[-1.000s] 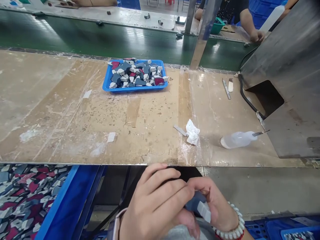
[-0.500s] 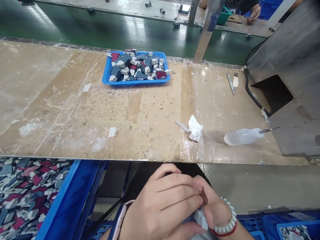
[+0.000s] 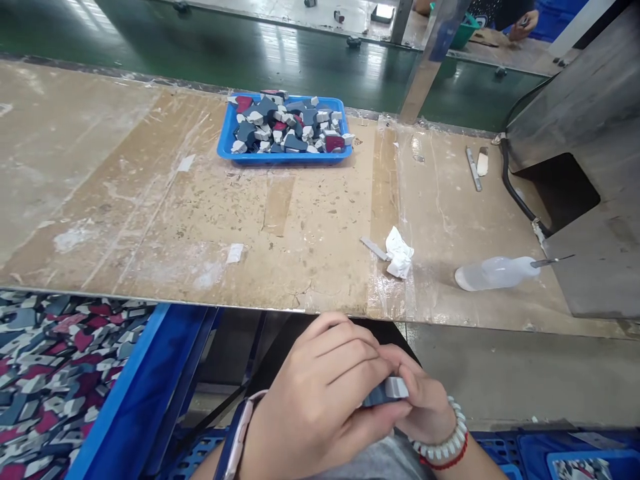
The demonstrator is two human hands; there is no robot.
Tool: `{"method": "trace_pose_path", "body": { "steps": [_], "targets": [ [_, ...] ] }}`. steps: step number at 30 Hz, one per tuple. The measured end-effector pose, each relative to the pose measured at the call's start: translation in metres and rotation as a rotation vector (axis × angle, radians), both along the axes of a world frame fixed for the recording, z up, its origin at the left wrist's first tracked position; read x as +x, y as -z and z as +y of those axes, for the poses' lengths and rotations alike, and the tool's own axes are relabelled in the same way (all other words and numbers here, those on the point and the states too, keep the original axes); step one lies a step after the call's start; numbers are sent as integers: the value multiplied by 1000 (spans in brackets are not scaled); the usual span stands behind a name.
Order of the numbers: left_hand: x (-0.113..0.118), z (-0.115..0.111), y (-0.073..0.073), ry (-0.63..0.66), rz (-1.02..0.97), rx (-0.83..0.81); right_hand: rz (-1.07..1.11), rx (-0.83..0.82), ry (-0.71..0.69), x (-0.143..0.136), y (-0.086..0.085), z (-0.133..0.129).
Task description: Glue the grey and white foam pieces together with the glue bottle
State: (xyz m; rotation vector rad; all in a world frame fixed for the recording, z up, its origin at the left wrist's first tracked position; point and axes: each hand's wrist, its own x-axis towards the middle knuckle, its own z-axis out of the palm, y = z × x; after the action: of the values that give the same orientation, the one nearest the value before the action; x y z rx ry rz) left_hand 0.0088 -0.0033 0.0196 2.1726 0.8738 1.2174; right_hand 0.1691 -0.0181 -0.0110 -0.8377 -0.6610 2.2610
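So the piece [image 3: 384,393] was a small chunky thing, dark slate blue with a pale grey angular block on its right end; most of it was hidden by fingers, so no clue about its full shape. It sat between the two hands, just off the table's [image 3: 320,267] near edge, above the lap; the left hand [image 3: 320,400] was curled over it, thumb underneath, and the right hand [image 3: 425,400] pinched it from the other side. Up on the table, a blue tray [image 3: 285,159] held a heap of similar bits in slate, pale grey and maroon.
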Motion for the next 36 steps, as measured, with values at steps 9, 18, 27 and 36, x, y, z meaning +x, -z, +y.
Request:
{"method": "trace_pose_path", "body": {
  "steps": [9, 18, 27, 36],
  "targets": [
    [-3, -2, 3, 0, -38, 23, 56, 38, -29, -1, -5, 0],
    [0, -3, 1, 18, -105, -5, 110, 91, 28, 1, -1, 0],
    [0, 0, -5, 98, -101, -25, 13, 163, 44, 1, -10, 2],
    [-2, 1, 0, 199, -148, -30, -100, 194, -31, -1, -16, 7]
  ]
}}
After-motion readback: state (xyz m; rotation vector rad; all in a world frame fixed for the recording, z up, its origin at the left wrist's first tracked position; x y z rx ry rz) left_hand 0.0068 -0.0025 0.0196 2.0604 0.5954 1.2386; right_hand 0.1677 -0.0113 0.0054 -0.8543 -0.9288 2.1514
